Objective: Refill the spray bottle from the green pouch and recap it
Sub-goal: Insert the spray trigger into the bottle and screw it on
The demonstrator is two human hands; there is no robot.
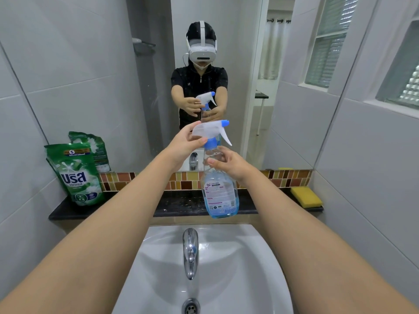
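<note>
Pouch (78, 175) far left on the ledge (181, 208), upright, leaning on the wall, well apart from both hands, top looks sealed but can't confirm. My left hand (183, 145) is pinched on the back of the trigger head (209, 130), thumb under, fingers over the top, mostly closed. Bottle (220, 191) hangs in the air between ledge and sink (260, 257), blue liquid in roughly the lower part, collar (212, 143) seated on the neck afaict, so cap's not off yet. Right hand (229, 163) is half closed around the neck/shoulder, fingers curled on the far side, carrying the weight. Sponge (306, 197) far right on the ledge, not involved. My read: unscrew step. Risks: right grip sits high on smooth, maybe wet plastic, so torque on the collar could spin the whole bottle or let it slip into the sink. Pulling the head out fast drags the dip tube and drips liquid. Bottle isn't empty, so overfill is likely if I pour w/o watching the level. Pouch is floppy, narrow neck, spill prob high.
</note>
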